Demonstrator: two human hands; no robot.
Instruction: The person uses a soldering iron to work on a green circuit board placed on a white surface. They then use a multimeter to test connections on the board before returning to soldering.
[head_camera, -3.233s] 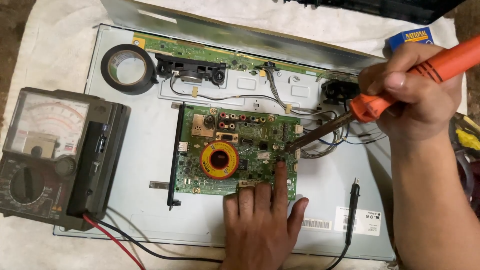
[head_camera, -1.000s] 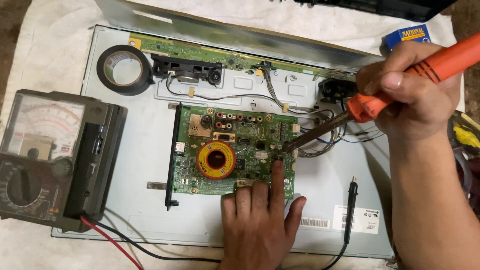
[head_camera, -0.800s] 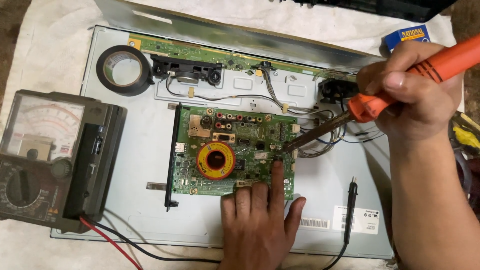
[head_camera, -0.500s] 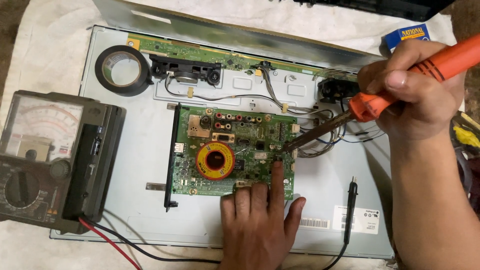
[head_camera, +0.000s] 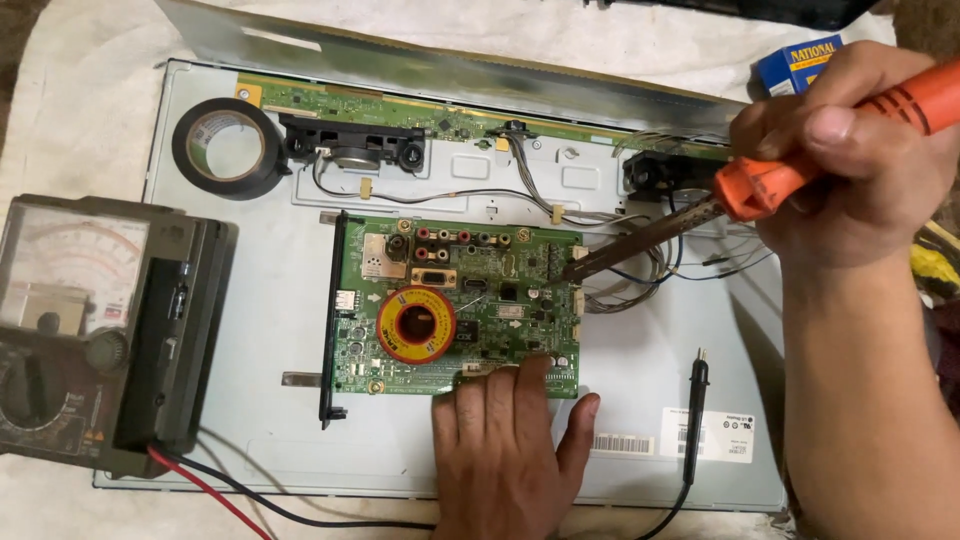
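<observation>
Far left of the frame, we see an analogue multimeter (head_camera: 85, 330) lying over the edge of the grey metal back panel (head_camera: 250, 420), its red and black leads (head_camera: 240, 500) trailing off along the bottom. Above it, upper left, a roll of black tape (head_camera: 228, 148) lies flat on the panel. Moving to the centre, we come to the green circuit board (head_camera: 455, 305), with a small spool of solder (head_camera: 416, 326) sitting on its left half. Just below, our left hand (head_camera: 510, 445) lies palm down, fingers spread flat, fingertips pressing the board's lower edge; it grips nothing. Right of the board, a bundle of thin wires (head_camera: 625, 285) fans out toward a black speaker (head_camera: 655, 175). A black probe (head_camera: 695, 420) lies on the panel at lower right. Upper right, our right hand (head_camera: 850, 160) is closed tight around the orange handle of the soldering iron (head_camera: 700, 215), which slants down to the left, its dark tip meeting the board's right edge. A blue box (head_camera: 795, 62) peeks out behind that hand.
</observation>
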